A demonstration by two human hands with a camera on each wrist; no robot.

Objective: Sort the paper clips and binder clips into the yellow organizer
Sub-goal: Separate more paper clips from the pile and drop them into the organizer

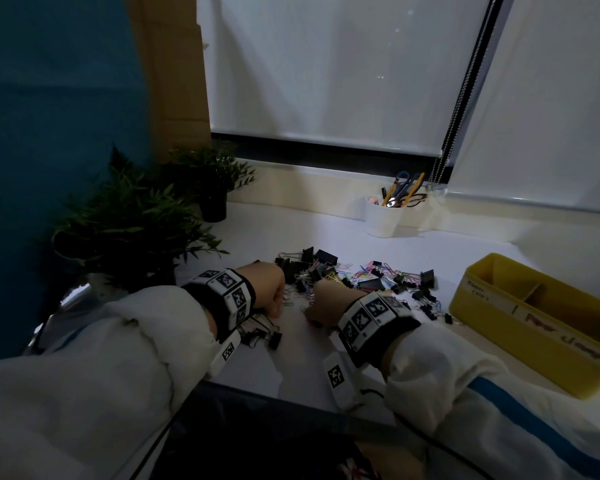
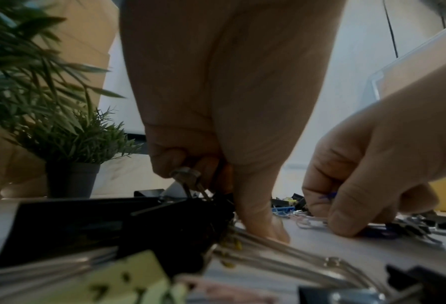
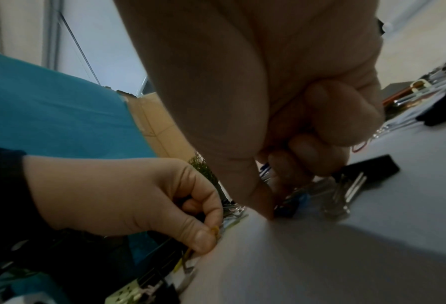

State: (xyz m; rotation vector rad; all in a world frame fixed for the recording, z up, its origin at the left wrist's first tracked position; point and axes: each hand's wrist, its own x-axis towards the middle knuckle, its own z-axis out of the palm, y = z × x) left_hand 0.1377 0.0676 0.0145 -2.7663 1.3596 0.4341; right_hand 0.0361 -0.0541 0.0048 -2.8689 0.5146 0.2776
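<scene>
A mixed pile of black binder clips and coloured paper clips [image 1: 354, 275] lies on the white table. The yellow organizer [image 1: 520, 327], divided and labelled, stands at the right. My left hand [image 1: 278, 306] is at the pile's left edge with its fingers curled round a binder clip [image 2: 190, 181] by its wire handles; its thumb presses a yellow paper clip [image 3: 215, 230] to the table. My right hand [image 1: 317, 313] is beside it, fingers curled round blue paper clips [image 3: 266, 166], its thumb tip against another blue clip [image 3: 292, 203] on the table.
Two potted plants [image 1: 136, 230] [image 1: 212, 174] stand at the back left. A white cup [image 1: 385, 216] with pens and scissors stands by the window sill. More black binder clips [image 1: 260, 336] lie under my left wrist. The table's front edge runs below my forearms.
</scene>
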